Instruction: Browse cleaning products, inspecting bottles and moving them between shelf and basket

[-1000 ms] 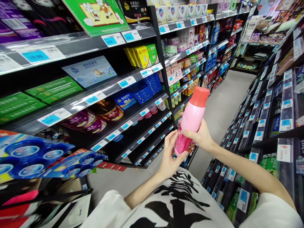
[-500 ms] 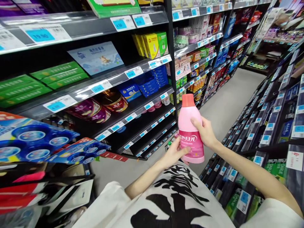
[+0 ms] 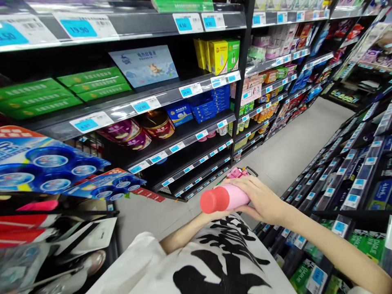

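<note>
A pink bottle (image 3: 234, 198) with a red cap (image 3: 214, 199) lies tipped over in front of my body, its cap toward me and to the left. My right hand (image 3: 260, 200) grips it from the right, fingers over the top and thumb underneath. My left hand (image 3: 219, 214) is mostly hidden beneath the bottle; only the wrist and a bit of the hand show, so its fingers cannot be made out. Just beyond the bottle is a dark-framed basket or cart (image 3: 252, 170), partly covered, with a pink package (image 3: 237, 173) in it.
Shelves (image 3: 171, 153) with price tags, green boxes (image 3: 98, 83) and blue boxes (image 3: 205, 110) stand on the left. Blue round items in packs (image 3: 58, 167) jut out at near left. Another shelf rack (image 3: 343, 179) runs along the right. A grey aisle floor (image 3: 294, 134) lies between.
The bottle has gone from upright, label facing me, to tilted with its cap toward me, lower and further left. My right hand has shifted over it; my left hand's fingers have become hidden.
</note>
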`<state>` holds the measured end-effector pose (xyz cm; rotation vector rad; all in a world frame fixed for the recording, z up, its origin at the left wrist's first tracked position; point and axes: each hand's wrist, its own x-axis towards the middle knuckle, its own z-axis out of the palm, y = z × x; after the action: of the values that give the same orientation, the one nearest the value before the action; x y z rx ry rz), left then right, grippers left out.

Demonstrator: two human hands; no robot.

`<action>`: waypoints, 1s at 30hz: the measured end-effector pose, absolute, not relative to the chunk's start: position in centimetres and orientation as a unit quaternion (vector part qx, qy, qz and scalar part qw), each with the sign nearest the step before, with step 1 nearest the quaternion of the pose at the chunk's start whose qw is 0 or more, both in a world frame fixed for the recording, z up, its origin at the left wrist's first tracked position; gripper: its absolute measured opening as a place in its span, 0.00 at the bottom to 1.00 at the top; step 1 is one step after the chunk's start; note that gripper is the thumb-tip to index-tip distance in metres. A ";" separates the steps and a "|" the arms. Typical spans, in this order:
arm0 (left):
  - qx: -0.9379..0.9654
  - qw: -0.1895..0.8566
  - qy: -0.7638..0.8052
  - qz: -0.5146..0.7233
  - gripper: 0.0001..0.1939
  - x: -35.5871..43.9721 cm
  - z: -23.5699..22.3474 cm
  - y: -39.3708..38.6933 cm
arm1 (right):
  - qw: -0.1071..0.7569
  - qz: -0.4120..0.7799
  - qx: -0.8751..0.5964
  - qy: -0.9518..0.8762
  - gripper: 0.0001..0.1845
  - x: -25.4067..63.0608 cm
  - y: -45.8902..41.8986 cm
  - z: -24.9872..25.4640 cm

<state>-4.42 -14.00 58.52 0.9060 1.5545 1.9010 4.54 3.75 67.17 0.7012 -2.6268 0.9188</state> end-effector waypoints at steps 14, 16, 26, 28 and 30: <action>0.355 0.203 0.725 0.555 0.30 -17.2 47.6 -18.6 | -0.189 0.100 -0.023 -0.977 0.25 -0.1 1.8 55.9; 0.358 0.174 0.759 0.515 0.29 -20.8 46.0 -19.2 | -0.265 0.099 -0.105 -0.953 0.26 0.4 0.7 53.9; 0.298 0.071 0.882 0.357 0.29 -38.9 38.0 -19.2 | -0.168 0.428 -0.391 -0.797 0.25 3.5 -10.0 44.2; 0.266 0.068 0.903 0.329 0.31 -41.2 36.9 -18.7 | -0.131 0.466 -0.460 -0.744 0.27 4.9 -11.4 43.1; 0.226 0.065 0.923 0.304 0.32 -43.0 35.9 -17.9 | -0.131 0.457 -0.510 -0.717 0.28 6.2 -12.0 42.3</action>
<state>-43.04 -17.93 35.95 0.6814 2.7869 0.9177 6.19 -12.05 42.27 -1.7523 -2.4612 1.5700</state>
